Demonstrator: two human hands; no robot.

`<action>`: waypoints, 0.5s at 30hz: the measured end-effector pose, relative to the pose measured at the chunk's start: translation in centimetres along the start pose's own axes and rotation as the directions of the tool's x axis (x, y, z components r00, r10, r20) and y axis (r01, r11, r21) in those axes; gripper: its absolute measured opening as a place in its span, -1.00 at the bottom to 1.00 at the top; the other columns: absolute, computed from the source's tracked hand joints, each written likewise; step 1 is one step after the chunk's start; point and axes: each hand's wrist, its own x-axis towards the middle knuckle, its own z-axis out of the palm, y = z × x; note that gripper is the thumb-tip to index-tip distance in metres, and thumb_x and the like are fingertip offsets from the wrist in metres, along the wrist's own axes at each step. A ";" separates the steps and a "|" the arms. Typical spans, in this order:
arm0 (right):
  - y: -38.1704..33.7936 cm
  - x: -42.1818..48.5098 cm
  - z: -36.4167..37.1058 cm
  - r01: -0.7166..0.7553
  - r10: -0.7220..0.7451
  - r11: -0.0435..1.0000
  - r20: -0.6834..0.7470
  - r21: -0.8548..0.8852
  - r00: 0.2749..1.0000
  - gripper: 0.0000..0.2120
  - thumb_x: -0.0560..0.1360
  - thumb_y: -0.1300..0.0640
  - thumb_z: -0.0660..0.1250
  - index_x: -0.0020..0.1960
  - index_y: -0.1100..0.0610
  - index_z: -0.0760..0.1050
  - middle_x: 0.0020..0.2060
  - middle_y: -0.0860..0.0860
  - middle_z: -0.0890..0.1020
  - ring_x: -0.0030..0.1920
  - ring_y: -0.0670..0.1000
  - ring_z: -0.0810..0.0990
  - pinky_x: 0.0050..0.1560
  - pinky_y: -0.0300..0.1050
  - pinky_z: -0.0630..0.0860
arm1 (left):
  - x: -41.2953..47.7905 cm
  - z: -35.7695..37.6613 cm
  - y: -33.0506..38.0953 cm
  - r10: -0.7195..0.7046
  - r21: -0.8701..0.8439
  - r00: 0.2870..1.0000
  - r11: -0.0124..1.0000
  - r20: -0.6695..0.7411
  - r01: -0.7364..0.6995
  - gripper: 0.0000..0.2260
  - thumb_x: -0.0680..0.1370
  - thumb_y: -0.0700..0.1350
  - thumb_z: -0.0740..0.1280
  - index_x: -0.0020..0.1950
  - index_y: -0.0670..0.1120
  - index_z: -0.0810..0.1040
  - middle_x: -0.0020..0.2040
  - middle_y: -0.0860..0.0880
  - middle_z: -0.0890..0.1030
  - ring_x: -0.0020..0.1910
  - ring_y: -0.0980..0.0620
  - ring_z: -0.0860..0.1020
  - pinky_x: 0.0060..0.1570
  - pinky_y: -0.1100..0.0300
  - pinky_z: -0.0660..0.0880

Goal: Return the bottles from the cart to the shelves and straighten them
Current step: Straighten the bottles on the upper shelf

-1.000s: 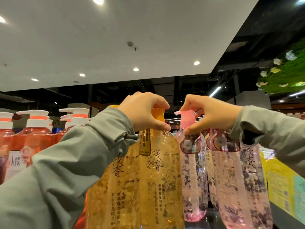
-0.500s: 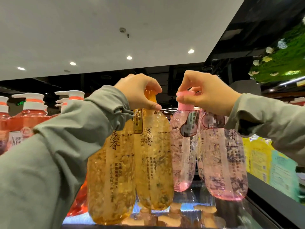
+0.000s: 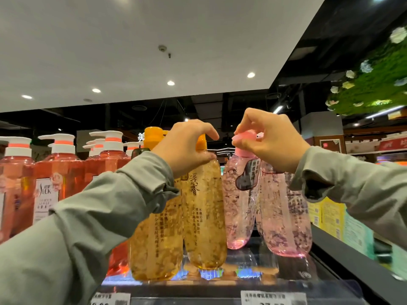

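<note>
Two amber bottles with orange pump caps stand on the top shelf [image 3: 222,287]. My left hand [image 3: 187,146] grips the pump neck of the right-hand amber bottle [image 3: 204,216]; the other amber bottle [image 3: 158,243] stands just left of it, partly behind my sleeve. To the right are two clear pink bottles. My right hand [image 3: 273,142] pinches the pink pump cap of the nearer pink bottle [image 3: 240,208]. The second pink bottle [image 3: 286,219] stands right of it, its top hidden by my wrist.
Several red-orange pump bottles [image 3: 59,170] with white pumps fill the shelf to the left. Yellow and green packages [image 3: 330,216] stand at the right, past a dark shelf edge. Price tags [image 3: 272,298] sit on the shelf's front rail. The cart is out of view.
The view has tilted down, bringing the shelf's front rail and price tags into sight. Both hands have stayed on the pump tops of the amber and pink bottles.
</note>
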 end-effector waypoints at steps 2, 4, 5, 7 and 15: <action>-0.4 -0.1 -0.2 -0.001 0.001 1.000 -0.025 -0.007 1.000 -0.85 0.43 0.10 0.45 -0.13 0.14 0.51 -0.14 -0.01 0.63 0.01 -0.04 0.59 0.00 -0.06 0.57 | -0.5 0.0 0.7 0.017 0.020 0.999 1.000 0.032 -0.017 -0.65 0.47 -0.06 0.42 0.24 0.05 0.49 0.28 0.08 0.47 0.31 0.09 0.38 0.27 0.22 0.28; -1.0 -0.2 -0.4 0.012 -0.013 1.000 -0.047 -0.008 0.999 -0.85 0.42 0.09 0.47 -0.15 0.13 0.52 -0.17 -0.01 0.63 -0.02 -0.05 0.60 -0.03 -0.09 0.57 | -0.9 -0.2 1.0 0.037 0.038 0.997 0.999 0.060 -0.039 -0.62 0.47 -0.06 0.43 0.26 0.08 0.47 0.29 0.11 0.45 0.31 0.11 0.37 0.25 0.26 0.27; -1.3 -0.3 -0.5 0.020 -0.021 1.000 -0.058 -0.013 0.998 -0.84 0.41 0.08 0.47 -0.16 0.12 0.52 -0.18 -0.02 0.63 -0.04 -0.05 0.61 -0.04 -0.10 0.58 | -1.2 -0.3 1.1 0.042 0.043 0.996 0.998 0.074 -0.045 -0.61 0.46 -0.06 0.43 0.27 0.08 0.46 0.29 0.11 0.44 0.30 0.11 0.36 0.24 0.29 0.26; -1.9 -0.2 -0.9 0.021 -0.024 0.999 -0.083 -0.036 0.996 -0.83 0.40 0.05 0.49 -0.16 0.10 0.54 -0.18 -0.02 0.64 -0.07 -0.03 0.62 -0.06 -0.11 0.58 | -1.6 -0.7 1.1 0.035 0.057 0.994 0.998 0.102 -0.041 -0.58 0.45 -0.05 0.44 0.29 0.09 0.45 0.29 0.11 0.44 0.31 0.10 0.36 0.28 0.25 0.28; -3.8 0.3 -2.8 -0.014 -0.001 0.982 -0.079 -0.188 0.997 -0.80 0.38 -0.03 0.49 -0.20 0.08 0.56 -0.33 -0.10 0.58 -0.31 -0.17 0.54 -0.30 -0.35 0.41 | -3.3 -0.2 1.0 0.026 0.059 0.986 0.998 0.163 -0.036 -0.60 0.43 -0.04 0.46 0.24 0.07 0.47 0.28 0.08 0.45 0.29 0.08 0.38 0.29 0.19 0.33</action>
